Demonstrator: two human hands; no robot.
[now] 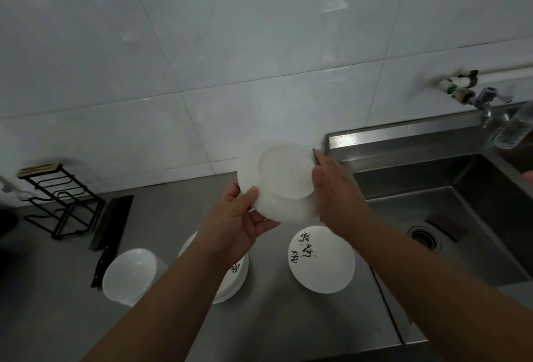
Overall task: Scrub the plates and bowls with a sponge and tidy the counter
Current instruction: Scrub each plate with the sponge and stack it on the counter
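Plainly, left hand [239, 217] grip clamps white bowl [281, 179], base showing; right hand [334, 185] grip hidden

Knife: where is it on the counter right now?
In the head view the knife lies flat on the left of the counter, just right of the black wire rack, its handle end next to the leftmost white bowl.

Table [274, 327]: grey steel, under both hands.
Rack [62, 200]: black wire, far left of the left hand [239, 217].
Cleaver [111, 229]: dark, flat, just beside the rack.
Plain bowl [129, 275]: white, left of the left forearm.
Stack of dishes [230, 278]: white, under the left wrist, partly hidden.
Lettered dish [321, 259]: white, black characters, just below the right hand [334, 185].
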